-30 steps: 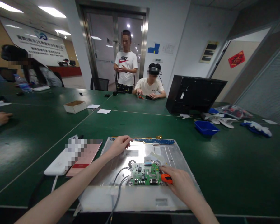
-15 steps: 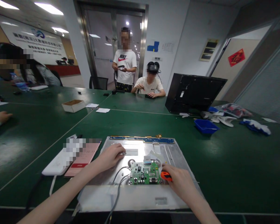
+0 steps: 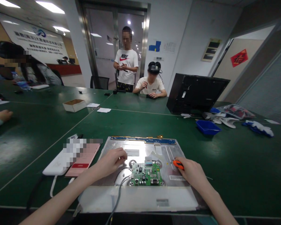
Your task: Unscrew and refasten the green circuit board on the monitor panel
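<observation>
A metal-backed display panel (image 3: 178, 203) lies in front of me, with a green circuit board (image 3: 142, 175) in its middle and a blue strip board (image 3: 135, 140) along its far edge. Just left of the green board, over the panel, is my left hand (image 3: 112, 161). Its fingers are curled together, and what they hold, if anything, is hidden. A grey cable (image 3: 118, 200) runs from the board's left side toward me. My right hand (image 3: 193, 170) is closed around a screwdriver (image 3: 178, 164) with an orange and black handle, right of the board. A thin shaft shows beyond the hand.
Left of the panel lie a pink phone (image 3: 84, 159) and a white device (image 3: 58, 161). Farther off are a cardboard box (image 3: 74, 106), a blue tray (image 3: 208, 127), a black monitor (image 3: 196, 93) and gloves (image 3: 258, 128). Other people are around the table.
My right hand has moved right and slightly up, away from the green board, with the screwdriver. A dark cable that arced left of the board no longer shows there. My left hand shifted slightly.
</observation>
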Available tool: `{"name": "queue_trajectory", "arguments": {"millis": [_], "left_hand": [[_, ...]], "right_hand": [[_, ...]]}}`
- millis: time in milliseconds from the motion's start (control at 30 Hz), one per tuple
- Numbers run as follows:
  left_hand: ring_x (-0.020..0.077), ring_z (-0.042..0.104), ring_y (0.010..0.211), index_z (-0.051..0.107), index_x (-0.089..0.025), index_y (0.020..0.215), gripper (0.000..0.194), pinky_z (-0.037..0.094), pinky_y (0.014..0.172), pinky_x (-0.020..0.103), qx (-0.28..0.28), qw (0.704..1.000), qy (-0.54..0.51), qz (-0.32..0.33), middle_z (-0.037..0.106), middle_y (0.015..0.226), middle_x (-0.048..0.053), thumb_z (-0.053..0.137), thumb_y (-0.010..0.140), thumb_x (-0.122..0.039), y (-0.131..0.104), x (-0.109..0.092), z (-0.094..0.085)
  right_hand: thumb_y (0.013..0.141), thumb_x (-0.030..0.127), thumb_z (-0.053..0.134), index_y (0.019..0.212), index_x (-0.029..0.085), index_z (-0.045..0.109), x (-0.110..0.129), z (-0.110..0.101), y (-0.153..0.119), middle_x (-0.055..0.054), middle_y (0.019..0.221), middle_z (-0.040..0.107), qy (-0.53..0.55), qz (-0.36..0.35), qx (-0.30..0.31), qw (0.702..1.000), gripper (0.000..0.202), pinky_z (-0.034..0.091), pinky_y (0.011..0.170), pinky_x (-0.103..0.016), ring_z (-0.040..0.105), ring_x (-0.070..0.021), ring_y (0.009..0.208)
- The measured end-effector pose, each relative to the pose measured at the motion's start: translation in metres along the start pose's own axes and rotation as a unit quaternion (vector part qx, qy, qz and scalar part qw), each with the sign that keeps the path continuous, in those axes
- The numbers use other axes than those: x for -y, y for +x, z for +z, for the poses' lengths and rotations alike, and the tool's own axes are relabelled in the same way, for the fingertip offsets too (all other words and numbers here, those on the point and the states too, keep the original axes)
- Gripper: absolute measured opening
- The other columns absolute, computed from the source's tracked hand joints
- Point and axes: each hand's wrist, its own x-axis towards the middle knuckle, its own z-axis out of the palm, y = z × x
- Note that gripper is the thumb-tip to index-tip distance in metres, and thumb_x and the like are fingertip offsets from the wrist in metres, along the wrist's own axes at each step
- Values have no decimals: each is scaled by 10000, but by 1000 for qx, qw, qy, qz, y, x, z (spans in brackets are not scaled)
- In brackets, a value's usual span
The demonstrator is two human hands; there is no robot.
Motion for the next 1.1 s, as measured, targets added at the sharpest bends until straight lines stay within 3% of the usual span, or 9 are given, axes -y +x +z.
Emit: {"name": "queue_trajectory", "arguments": {"millis": [133, 233, 400, 500, 667, 833, 1100], "left_hand": [[171, 576, 783, 632, -180, 866, 127, 424, 701, 278, 39, 999, -33, -4, 629, 875, 34, 516, 856, -129, -9, -13, -6], [168, 571, 758, 641, -176, 871, 127, 422, 677, 275, 61, 998, -35, -9, 631, 853, 36, 517, 862, -147, -14, -14, -6], [178, 591, 783, 646, -176, 911, 138, 430, 691, 286, 97, 995, -33, 2, 651, 874, 45, 512, 880, -166, -22, -6, 0], [176, 598, 797, 645, -187, 935, 142, 430, 700, 282, 113, 993, -35, 1, 658, 897, 40, 520, 875, -155, -24, -4, 3], [174, 584, 806, 649, -194, 933, 174, 422, 701, 273, 124, 992, -25, -2, 647, 902, 34, 518, 854, -111, -24, -9, 2], [174, 575, 810, 644, -193, 918, 169, 412, 704, 271, 119, 993, -19, 9, 632, 886, 30, 520, 857, -95, -25, -12, 5], [158, 573, 802, 636, -186, 896, 139, 407, 693, 260, 98, 995, -28, 14, 620, 906, 25, 516, 902, -116, -25, -15, 12]], "right_hand": [[840, 160, 520, 1200, 255, 634, -5, 1, -1, -69, 1124, 730, 17, -1, 0, 1000, 389, 498, 788, -352, 690, -260, 964], [877, 269, 523, 1272, 246, 609, -7, 1, 0, -91, 1190, 695, 45, -12, -16, 999, 405, 499, 822, -359, 674, -267, 1018], [910, 453, 505, 1252, 239, 624, -2, 1, 6, -92, 1080, 673, 48, -40, -7, 998, 421, 502, 715, -337, 683, -245, 867], [911, 441, 514, 1171, 248, 653, 2, 3, 10, -75, 1040, 677, 55, -51, -4, 997, 353, 491, 710, -320, 675, -238, 870], [902, 295, 498, 1001, 242, 669, 1, 9, 12, -57, 1024, 685, 92, -54, -13, 994, 204, 475, 778, -314, 662, -231, 912], [860, 203, 490, 936, 219, 666, -3, 8, 12, -53, 954, 689, 117, -60, -11, 991, 193, 468, 789, -298, 653, -216, 878], [880, 305, 528, 900, 209, 658, 0, 3, 18, -59, 912, 698, 158, -82, -10, 984, 163, 453, 747, -286, 649, -208, 826]]}}
